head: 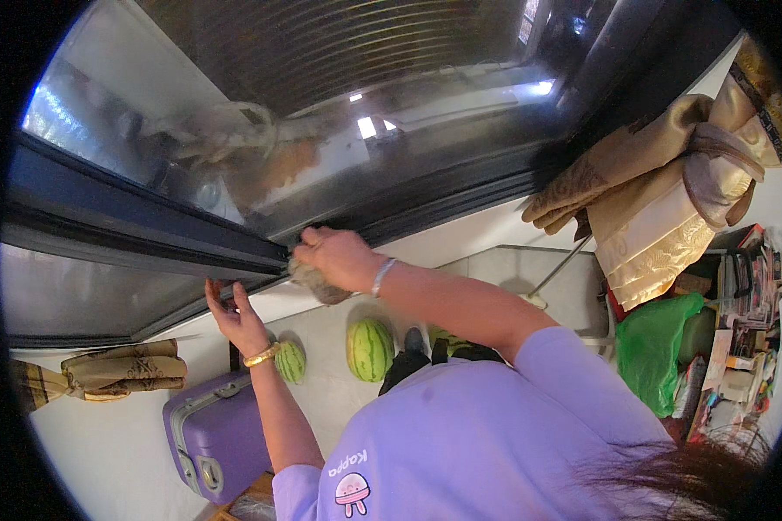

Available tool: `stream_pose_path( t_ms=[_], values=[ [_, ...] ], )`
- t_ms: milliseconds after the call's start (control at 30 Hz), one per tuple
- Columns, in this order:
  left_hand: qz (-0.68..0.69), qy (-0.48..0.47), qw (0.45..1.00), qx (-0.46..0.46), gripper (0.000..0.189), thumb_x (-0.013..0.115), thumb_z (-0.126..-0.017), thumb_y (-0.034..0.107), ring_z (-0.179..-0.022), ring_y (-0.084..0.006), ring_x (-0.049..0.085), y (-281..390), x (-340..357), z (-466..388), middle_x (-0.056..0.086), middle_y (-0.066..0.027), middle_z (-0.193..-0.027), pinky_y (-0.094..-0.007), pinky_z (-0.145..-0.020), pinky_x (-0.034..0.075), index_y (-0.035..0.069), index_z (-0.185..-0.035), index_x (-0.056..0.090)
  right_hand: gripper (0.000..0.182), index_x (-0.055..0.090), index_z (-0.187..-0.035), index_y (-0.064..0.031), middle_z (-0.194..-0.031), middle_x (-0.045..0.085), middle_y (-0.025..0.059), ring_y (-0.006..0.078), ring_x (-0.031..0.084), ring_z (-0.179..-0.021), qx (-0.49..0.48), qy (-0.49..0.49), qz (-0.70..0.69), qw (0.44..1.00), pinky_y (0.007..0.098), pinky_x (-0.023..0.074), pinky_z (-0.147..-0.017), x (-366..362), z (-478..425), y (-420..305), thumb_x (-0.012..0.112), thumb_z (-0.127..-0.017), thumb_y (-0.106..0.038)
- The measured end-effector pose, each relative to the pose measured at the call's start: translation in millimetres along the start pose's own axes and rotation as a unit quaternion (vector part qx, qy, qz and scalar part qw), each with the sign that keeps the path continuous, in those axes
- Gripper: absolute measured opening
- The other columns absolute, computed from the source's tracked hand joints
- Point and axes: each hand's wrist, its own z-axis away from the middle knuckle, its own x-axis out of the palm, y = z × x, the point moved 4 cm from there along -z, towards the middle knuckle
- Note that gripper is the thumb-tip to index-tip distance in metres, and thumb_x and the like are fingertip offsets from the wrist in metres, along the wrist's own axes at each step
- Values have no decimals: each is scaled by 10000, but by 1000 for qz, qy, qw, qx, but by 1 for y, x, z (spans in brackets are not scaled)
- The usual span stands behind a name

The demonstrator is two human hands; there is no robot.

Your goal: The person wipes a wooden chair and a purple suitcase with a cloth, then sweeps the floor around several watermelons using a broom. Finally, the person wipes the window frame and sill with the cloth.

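Note:
My right hand (334, 259) grips a greyish cleaning cloth (319, 286). It presses the cloth to the dark window frame (391, 202), where the lower rail meets the upright post (143, 202) between two panes. My left hand (236, 319) is raised beside the frame's lower edge, palm up and fingers apart, with nothing in it. Whether its fingertips touch the frame cannot be told. Behind the right hand, the large glass pane (339, 117) carries reflections of an arm and bright light. A smaller stretch of glass (91, 293) shows to the left.
Green striped watermelons (370, 350) lie on the tiled floor (322, 332) beneath the window. A purple suitcase (225, 436) stands at lower left. Tied curtains hang at the left (127, 370) and right (658, 176). A green plastic bag (658, 352) and stacked books and papers (749, 312) fill the right side.

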Motion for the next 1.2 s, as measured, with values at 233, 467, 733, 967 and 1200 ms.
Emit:
stream_pose_path(
  t_ms=[233, 467, 733, 967, 1200],
  values=[
    [-15, 0, 1000, -22, 422, 557, -844, 73, -653, -42, 377, 9, -21, 37, 530, -53, -1146, -180, -604, 347, 34, -1249, 447, 232, 594, -939, -104, -943, 555, 109, 294, 560, -906, 160, -35, 154, 974, 385, 485, -737, -124, 88, 97, 523, -720, -76],
    [-98, -134, 986, 5, 285, 510, -827, -1, -743, -128, 531, 31, 5, 66, 581, -59, -1032, -241, -610, 425, 51, -1103, 558, 553, 385, -1271, 8, -1258, 458, 196, 314, 454, -1153, 370, 259, 199, 870, 328, 357, -971, -273, 181, 162, 556, -746, -23],
    [-266, -239, 889, 285, 529, 575, -699, 30, -892, -299, 591, 79, 114, 62, 487, -104, -1236, -332, -676, 527, 59, -1217, 473, 588, 380, -1212, 110, -1118, 529, 288, 391, 525, -1031, 466, 307, 112, 822, 374, 407, -892, -270, 178, 212, 611, -734, -143],
    [-393, -265, 844, 250, 576, 523, -764, 120, -907, -310, 556, 52, 140, 67, 338, -100, -1363, -333, -602, 539, 18, -1304, 351, 537, 389, -1192, 109, -1083, 558, 256, 359, 545, -999, 459, 353, 90, 810, 346, 398, -888, -247, 168, 210, 582, -732, -89],
    [-492, -237, 803, 240, 646, 502, -749, 60, -942, -270, 521, 53, 150, 63, 357, -79, -1305, -298, -578, 541, 38, -1354, 279, 501, 420, -1166, 99, -1141, 524, 243, 308, 500, -1069, 435, 368, 85, 817, 317, 351, -933, -234, 172, 230, 585, -733, -90]
  ],
)
